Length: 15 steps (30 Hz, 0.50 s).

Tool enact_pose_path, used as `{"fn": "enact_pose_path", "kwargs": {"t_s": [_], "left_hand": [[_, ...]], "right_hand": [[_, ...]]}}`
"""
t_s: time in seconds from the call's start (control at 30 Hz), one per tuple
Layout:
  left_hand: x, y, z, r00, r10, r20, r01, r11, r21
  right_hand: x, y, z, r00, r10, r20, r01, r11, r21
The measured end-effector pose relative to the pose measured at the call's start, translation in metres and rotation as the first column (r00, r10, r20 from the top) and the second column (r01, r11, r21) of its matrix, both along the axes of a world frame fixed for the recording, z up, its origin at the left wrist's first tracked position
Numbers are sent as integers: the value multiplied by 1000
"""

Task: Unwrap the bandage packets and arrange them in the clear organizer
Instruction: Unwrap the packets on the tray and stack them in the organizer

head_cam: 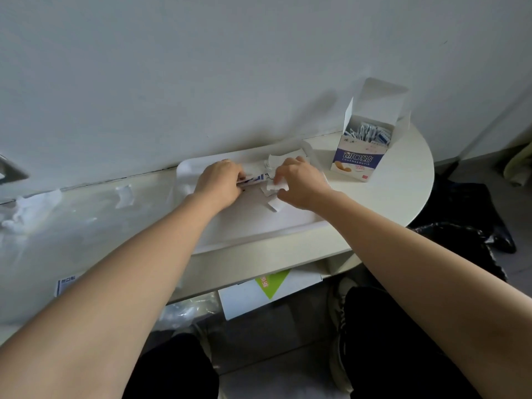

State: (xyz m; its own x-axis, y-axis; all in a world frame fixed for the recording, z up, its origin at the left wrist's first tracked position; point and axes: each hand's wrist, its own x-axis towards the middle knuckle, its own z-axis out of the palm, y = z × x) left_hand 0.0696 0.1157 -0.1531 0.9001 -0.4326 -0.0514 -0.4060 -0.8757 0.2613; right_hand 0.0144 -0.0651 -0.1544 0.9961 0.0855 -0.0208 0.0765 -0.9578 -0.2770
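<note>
Both hands meet over a white tray (253, 228) on the table. My left hand (221, 182) pinches a blue-and-white bandage packet (254, 179) at its left end. My right hand (299, 184) grips white wrapper paper (277, 184) at the packet's right end. Torn white wrapper pieces (275, 205) lie under and behind the right hand. An open bandage box (361, 148) full of blue-and-white packets stands to the right. The clear organizer (43, 226) is a blurred transparent shape at the left, with white scraps inside.
The table (403, 194) ends in a rounded edge at the right and sits against a white wall. A single packet (64, 285) lies near the front left edge. A white box with a green label (267, 289) rests on the shelf below. My knees and shoes are underneath.
</note>
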Motion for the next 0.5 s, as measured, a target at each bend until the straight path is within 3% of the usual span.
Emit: {"fn": "enact_pose_path", "kwargs": {"t_s": [0.2,0.3,0.37,0.43,0.47,0.5], "left_hand": [[-6,9,5,997,69,47,-67,997,-41],[-13,15,8,994,70,88,-65,996,-60],[-19,17,9,993,86,80,-80,994,-70],[-25,16,9,997,69,39,-66,994,-82],[-28,15,8,998,52,19,-50,995,-90],[-31,15,7,999,39,-5,-39,994,-102]], "right_hand": [[-3,-1,5,996,-84,-38,84,996,19],[-2,7,7,981,-192,13,186,964,191],[-1,14,11,957,-280,-70,285,875,391],[0,21,16,921,-257,-293,386,702,598],[-1,25,17,898,-220,-382,427,645,633],[-2,29,17,888,-195,-417,436,646,627]]}}
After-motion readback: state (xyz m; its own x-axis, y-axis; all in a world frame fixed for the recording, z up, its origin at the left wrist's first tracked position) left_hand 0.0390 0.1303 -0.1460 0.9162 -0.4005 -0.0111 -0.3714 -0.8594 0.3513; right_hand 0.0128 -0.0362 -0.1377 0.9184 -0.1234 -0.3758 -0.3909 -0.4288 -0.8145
